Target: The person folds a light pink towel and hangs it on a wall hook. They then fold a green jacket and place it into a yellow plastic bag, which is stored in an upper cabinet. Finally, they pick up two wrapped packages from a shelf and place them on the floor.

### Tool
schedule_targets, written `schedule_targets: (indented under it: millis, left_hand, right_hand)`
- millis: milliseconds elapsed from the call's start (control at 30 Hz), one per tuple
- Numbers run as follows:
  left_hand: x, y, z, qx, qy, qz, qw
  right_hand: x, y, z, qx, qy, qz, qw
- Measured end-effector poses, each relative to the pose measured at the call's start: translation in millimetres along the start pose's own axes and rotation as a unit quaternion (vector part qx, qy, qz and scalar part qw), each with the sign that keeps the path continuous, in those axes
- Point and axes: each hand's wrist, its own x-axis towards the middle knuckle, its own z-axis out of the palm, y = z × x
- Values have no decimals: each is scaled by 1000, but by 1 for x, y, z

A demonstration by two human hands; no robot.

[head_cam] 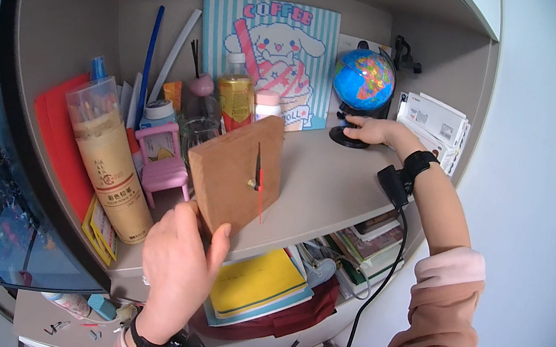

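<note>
A square brown wooden clock with black and red hands is pinched at its lower corner by my left hand, thumb on the face side. The clock stands tilted over the shelf's front part. At the back right, my right hand is at the black base of a small blue globe; the fingers touch the stand, but whether they grip it is unclear. Behind the clock are a bottle with a yellow and red label and a white jar with a pink lid.
A pink toy chair and a tan colored-pencil tube stand on the left. A picture of a cartoon dog leans on the back wall. White boxes stand right of the globe. Below lie a yellow folder and books.
</note>
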Motion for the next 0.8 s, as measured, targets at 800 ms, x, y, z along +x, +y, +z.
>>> schedule_targets:
  millis: [800]
  left_hand:
    - [-1,-3,2,-6,13,21,1000]
  right_hand:
    - [-127,14,7,20,84,64,994]
